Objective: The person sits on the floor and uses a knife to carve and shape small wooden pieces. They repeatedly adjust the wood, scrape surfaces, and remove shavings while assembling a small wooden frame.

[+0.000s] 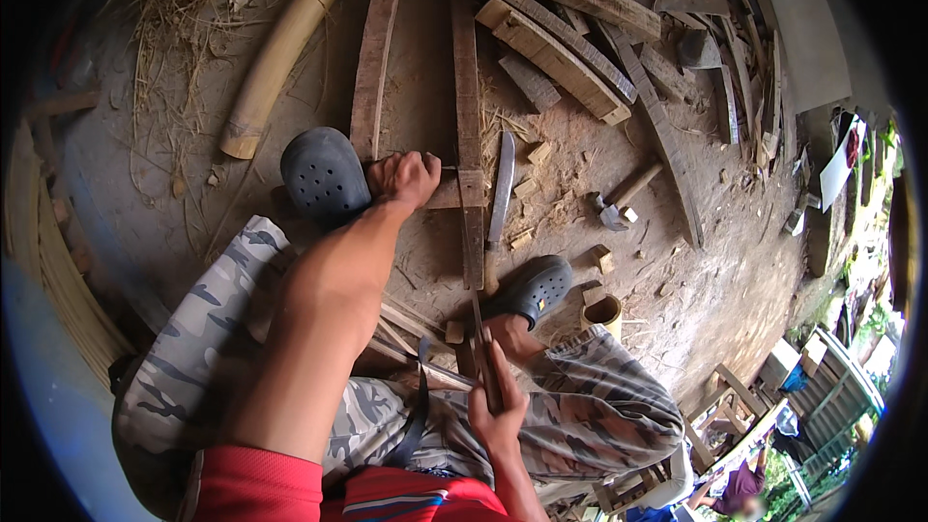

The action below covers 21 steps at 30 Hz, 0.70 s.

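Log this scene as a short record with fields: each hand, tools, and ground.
left hand: presses on a short wooden crosspiece between two long slats
right hand: grips the near end of a thin wooden strip
tools: machete and hammer lie on the dirt
ground: wood offcuts, a bamboo pole

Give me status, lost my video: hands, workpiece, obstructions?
Left hand clamped on short crosspiece. Right hand gripping long wooden slat. Machete and hammer lying alongside, clear of hands.
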Tool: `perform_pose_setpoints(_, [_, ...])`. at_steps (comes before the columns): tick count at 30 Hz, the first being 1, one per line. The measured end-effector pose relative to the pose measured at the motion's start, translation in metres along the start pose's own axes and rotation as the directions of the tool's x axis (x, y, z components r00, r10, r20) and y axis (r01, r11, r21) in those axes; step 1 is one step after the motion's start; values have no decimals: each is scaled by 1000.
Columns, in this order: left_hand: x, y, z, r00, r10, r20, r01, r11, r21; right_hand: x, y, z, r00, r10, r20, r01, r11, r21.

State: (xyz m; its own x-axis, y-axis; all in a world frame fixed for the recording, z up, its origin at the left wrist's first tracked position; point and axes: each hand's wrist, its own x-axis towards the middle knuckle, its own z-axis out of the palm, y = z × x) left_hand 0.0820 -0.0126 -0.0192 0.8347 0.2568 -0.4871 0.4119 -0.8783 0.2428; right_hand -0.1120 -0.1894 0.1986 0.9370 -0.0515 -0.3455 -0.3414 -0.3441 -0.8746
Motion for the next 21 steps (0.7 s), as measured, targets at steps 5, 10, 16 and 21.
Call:
perform_pose_setpoints(5, [-7, -2, 6, 977, 60, -204, -61, 998, 0, 52, 32, 29, 983, 182, 10, -182, 983, 21])
perform_pose_setpoints(10, [-3, 0, 0, 1000, 1, -23, -1, 1000, -10, -2, 12, 4, 1000, -9, -11, 9, 1000, -24])
perform_pose_setpoints(16, [-8, 1, -3, 997, 25, -75, -26, 1000, -2, 68, 31, 38, 995, 99, 4, -99, 994, 46])
perform_pose_setpoints(21, [-4, 2, -4, 998, 11, -60, -12, 1000, -2, 10, 12, 10, 999, 31, 17, -29, 995, -90])
